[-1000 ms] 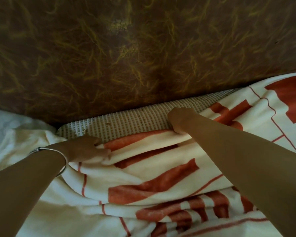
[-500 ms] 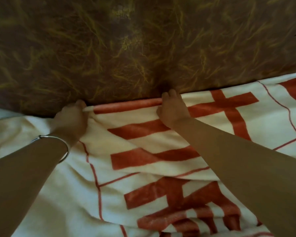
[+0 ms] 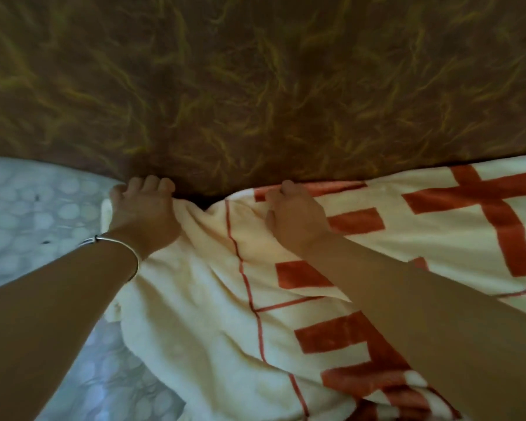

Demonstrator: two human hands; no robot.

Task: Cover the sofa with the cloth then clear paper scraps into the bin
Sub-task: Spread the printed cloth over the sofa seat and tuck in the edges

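Brown sofa back (image 3: 255, 86), streaked with yellow, fills the upper half of our view. Below it the cream cloth (image 3: 210, 299) with red-orange bars lies rumpled, its top edge running along the foot of the sofa back. Our left hand (image 3: 143, 214), a thin silver bangle (image 3: 116, 240) on its wrist, grips the cloth's left corner with curled fingers right at that crease. Our right hand (image 3: 295, 220), near it, curls onto the top edge and pinches it. At the left a pale blue spotted cover (image 3: 28, 208) lies bare of the cloth.
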